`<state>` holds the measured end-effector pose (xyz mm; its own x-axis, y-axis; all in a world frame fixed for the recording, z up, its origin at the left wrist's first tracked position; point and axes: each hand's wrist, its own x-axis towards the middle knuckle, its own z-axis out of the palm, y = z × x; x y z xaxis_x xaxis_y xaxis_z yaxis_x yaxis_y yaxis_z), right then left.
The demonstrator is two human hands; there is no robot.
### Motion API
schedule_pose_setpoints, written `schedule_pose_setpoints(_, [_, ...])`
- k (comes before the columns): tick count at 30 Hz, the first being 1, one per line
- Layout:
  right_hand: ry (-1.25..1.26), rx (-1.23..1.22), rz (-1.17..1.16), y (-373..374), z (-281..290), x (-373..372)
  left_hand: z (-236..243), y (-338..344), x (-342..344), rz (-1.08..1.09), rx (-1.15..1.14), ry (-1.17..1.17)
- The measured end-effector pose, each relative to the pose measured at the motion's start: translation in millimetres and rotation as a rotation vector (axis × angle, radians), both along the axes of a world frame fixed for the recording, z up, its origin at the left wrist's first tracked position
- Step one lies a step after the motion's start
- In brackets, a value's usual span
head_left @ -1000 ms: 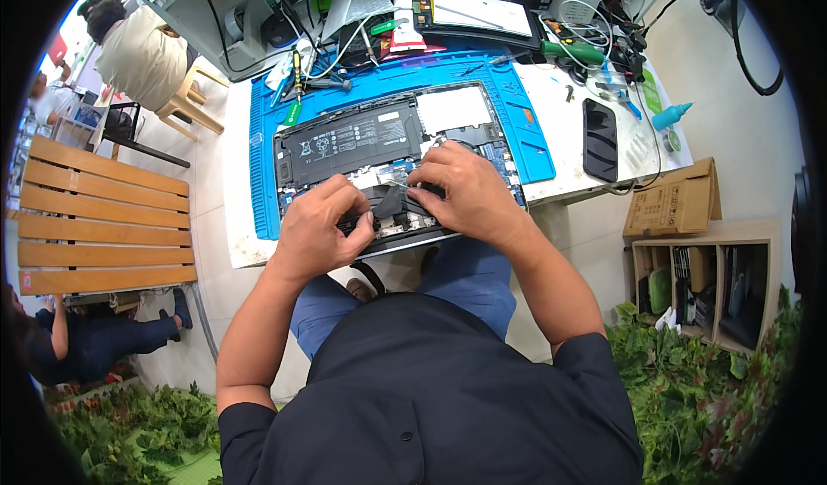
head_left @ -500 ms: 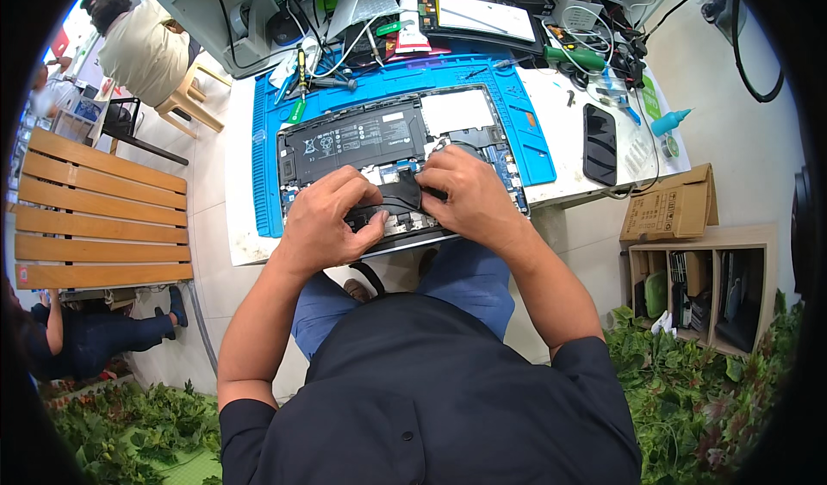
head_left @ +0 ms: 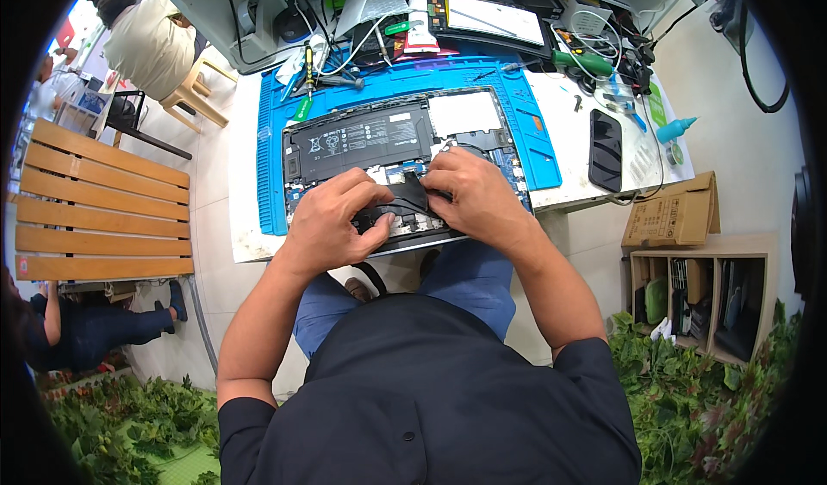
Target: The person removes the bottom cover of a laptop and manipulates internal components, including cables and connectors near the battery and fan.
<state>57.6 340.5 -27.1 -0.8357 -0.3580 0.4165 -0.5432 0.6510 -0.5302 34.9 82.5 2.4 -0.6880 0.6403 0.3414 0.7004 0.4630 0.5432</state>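
An opened laptop (head_left: pixel 469 110) lies on a blue work mat (head_left: pixel 270 166), its inside parts bare. A wide black battery (head_left: pixel 362 136) fills its upper left. My right hand (head_left: pixel 474 194) is closed at the fingertips on a thin black sheet (head_left: pixel 409 194) near the laptop's front edge; the fingers hide part of its edge. My left hand (head_left: pixel 336 218) rests beside the same sheet on its left. Its thumb and curled forefinger stay apart, close to a thin dark cable, with nothing clearly gripped between them.
Screwdrivers (head_left: pixel 308 71), a white tube (head_left: pixel 419 28) and tangled cables crowd the table's back. To the right lie a black phone (head_left: pixel 605 149) and a blue bottle (head_left: pixel 676 129). A wooden bench (head_left: pixel 103 209) stands left; a cardboard box (head_left: pixel 672 214) tops a shelf at right. Other people sit at left.
The view has shifted slightly. My left thumb and forefinger stand a little further from the black sheet, which shows more. My right hand stays closed on it.
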Motion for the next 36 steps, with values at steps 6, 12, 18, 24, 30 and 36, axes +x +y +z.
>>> schedule_pose_setpoints(6, [-0.02, -0.015, -0.004, 1, -1, 1, 10, 9, 1, 0.084, -0.079, -0.095])
schedule_pose_setpoints(12, [0.032, -0.02, -0.019, -2, -2, 4, 14, 30, -4, -0.022, -0.138, -0.077])
schedule_pose_setpoints(18, [0.133, -0.102, -0.066, -8, -10, 9, 10, 20, -7, -0.004, -0.123, -0.026])
schedule_pose_setpoints(24, [0.15, -0.136, -0.105, -8, -12, 12, 12, 8, 0, 0.034, -0.112, -0.034])
schedule_pose_setpoints(30, [0.116, -0.172, -0.113, -7, -6, 16, 12, -7, 4, 0.007, -0.109, -0.057])
schedule_pose_setpoints(36, [0.126, -0.098, -0.066, -4, -6, 21, 13, -1, 1, 0.097, -0.068, -0.09])
